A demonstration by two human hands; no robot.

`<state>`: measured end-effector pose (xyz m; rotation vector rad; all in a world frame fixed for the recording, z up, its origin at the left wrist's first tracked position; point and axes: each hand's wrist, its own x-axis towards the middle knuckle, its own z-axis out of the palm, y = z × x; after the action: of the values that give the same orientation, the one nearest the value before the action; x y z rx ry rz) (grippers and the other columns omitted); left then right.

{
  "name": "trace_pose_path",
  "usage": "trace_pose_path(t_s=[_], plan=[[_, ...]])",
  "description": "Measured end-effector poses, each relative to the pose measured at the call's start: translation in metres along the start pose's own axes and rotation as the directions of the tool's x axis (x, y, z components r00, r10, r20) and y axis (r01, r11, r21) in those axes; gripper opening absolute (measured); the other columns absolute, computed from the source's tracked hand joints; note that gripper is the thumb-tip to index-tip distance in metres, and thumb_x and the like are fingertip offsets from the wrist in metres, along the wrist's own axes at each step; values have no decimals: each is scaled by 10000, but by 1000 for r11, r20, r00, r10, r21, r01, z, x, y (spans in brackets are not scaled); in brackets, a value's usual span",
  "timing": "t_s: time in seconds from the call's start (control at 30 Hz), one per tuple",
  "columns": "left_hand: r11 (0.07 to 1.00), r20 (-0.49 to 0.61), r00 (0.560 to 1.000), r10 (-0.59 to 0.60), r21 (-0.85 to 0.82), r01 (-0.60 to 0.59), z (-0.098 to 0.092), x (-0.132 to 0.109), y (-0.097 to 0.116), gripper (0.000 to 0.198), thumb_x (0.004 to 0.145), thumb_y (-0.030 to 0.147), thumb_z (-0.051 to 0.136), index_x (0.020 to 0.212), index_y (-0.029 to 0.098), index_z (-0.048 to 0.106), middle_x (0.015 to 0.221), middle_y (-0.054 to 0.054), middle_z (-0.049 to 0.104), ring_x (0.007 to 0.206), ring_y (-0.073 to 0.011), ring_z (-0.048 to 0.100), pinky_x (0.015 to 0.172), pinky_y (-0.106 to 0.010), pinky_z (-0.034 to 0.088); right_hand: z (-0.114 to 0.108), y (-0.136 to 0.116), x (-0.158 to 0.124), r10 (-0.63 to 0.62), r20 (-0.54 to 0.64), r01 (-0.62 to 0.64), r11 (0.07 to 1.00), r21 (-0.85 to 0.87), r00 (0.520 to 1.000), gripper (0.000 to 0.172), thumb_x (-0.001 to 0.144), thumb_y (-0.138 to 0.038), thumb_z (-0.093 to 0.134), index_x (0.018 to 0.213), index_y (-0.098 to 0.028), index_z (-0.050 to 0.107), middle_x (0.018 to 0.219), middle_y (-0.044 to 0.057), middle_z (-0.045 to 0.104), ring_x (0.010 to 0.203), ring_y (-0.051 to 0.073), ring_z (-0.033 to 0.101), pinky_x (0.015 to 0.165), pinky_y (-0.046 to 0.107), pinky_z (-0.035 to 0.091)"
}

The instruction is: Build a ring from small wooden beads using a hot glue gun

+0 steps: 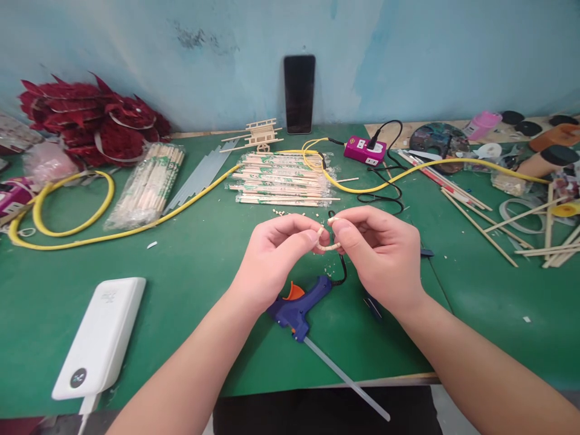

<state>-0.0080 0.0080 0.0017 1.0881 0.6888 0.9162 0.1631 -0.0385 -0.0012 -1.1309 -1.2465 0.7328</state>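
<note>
The left hand (pixel 267 257) and right hand (pixel 387 254) pinch a pale curved piece (pixel 328 247) between them, fingers closed on its two sides above the surface (pixel 190 326). Room opens leftward, as far as the white power bank (pixel 102 335) near the front edge; a glue stick (pixel 347 377) juts past that edge. The left wrist hides one end of the blue glue gun (pixel 299 309) — and whether the pale tip (pixel 332 220) at the right thumb joins the piece, I cannot tell.
</note>
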Motion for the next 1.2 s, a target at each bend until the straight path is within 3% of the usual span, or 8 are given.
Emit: trace_pose_path(t_s=[0.3,0.5,0.67,0.8,1.03,1.2], plan=[[999,21,1000,-6,42,5,-1,-1,-1,145,995,315,843,891,220,875,891,-10,819,839,-129,742,830,-225,637,-1,-1,1,12,-18,-12,1000,24,1000,163,1004,-119,748,914,-239,812,809,-56,829,670,93,774,631,178,636],[996,-34,999,2,86,1,0,0,-2,159,1007,307,814,882,215,848,898,-6,814,829,-128,741,821,-225,641,-2,2,1,32,-18,-31,999,10,999,128,1005,-155,764,923,-237,818,831,-50,826,694,96,761,638,188,632],[922,-141,970,197,362,-134,9,-4,-3,173,1039,263,751,887,199,801,871,0,805,802,-130,739,790,-227,622,-2,5,2,29,-19,-29,1000,-10,999,116,988,-174,777,902,-238,819,821,-48,813,659,98,716,616,206,617],[839,-139,940,311,505,-203,12,-6,-5,157,1049,258,736,918,199,799,913,-11,822,838,-149,746,814,-252,613,-2,6,2,22,-9,-22,1000,-7,1000,126,996,-195,770,886,-238,816,820,-42,818,655,106,716,614,216,622],[887,-88,955,282,402,-225,10,-4,-3,290,1111,325,656,914,196,825,894,-30,818,848,-158,743,832,-261,620,-2,4,3,18,-31,-19,1000,-19,999,151,1005,-178,750,875,-226,809,805,-42,834,647,99,747,598,189,613],[895,-132,955,264,402,-192,10,-6,-5,144,1007,320,811,924,203,816,912,-31,821,842,-190,757,824,-308,642,-1,3,2,25,-48,-28,998,-60,999,128,990,-207,767,872,-226,812,799,-24,816,628,128,723,582,243,616]])
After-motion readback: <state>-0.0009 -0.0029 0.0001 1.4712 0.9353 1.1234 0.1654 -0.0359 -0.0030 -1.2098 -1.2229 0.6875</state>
